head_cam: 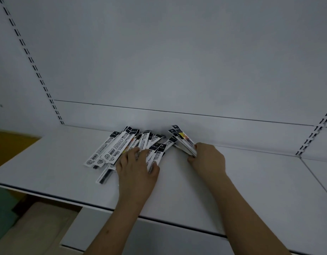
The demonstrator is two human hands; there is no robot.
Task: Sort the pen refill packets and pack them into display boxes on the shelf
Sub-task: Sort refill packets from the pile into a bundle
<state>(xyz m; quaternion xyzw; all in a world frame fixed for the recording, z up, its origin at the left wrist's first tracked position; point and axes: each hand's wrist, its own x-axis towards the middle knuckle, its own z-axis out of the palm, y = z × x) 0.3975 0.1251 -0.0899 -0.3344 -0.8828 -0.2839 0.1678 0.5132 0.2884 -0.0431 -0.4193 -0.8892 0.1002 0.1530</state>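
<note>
**Both hands on refill packets on the white shelf**

Nearest, the left hand (136, 167) lies on the shelf (232, 181), fingers spread over the loose pile of packets (122, 146), thumb pinching one packet. The right hand (207, 159) grips a gathered stack of packets (184, 141), tilted toward the back panel (177, 61).

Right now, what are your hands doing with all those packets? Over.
Right hand grips a gathered stack of packets. Left hand pinches packets in the loose pile on the shelf. No display boxes visible.
</note>
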